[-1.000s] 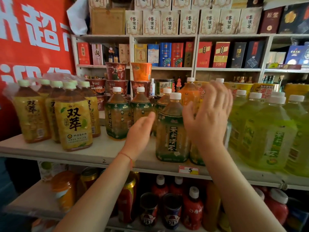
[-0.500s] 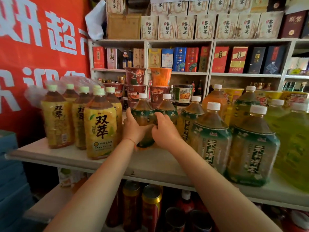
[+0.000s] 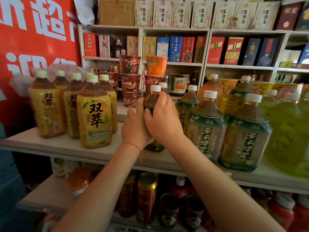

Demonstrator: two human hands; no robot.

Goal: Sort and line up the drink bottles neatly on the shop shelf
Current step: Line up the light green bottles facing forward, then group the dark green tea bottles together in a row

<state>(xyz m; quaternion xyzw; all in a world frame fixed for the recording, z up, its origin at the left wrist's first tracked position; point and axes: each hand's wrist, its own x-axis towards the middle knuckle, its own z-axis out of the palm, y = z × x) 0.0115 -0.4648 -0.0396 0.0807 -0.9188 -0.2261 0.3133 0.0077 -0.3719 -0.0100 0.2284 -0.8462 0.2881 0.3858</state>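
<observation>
Half a second ago we had both hands low around two green-label bottles; now our right hand (image 3: 163, 121) has climbed to the shoulder of one white-capped tea bottle (image 3: 153, 99), and our left hand (image 3: 135, 129) presses against its left side. The bottle stands upright on the shelf (image 3: 55, 146), near the middle of its front edge, between the yellow-label bottles (image 3: 94, 114) on the left and the big green-label bottles (image 3: 206, 128) on the right. Our right fingers (image 3: 163, 97) curl over the bottle's neck from the right; our left fingers (image 3: 139, 104) lie straighter along its left flank. The hands hide most of the label, and only the base peeks out below the left wrist. A second cap behind it probably belongs to another bottle, though its body is hidden.
</observation>
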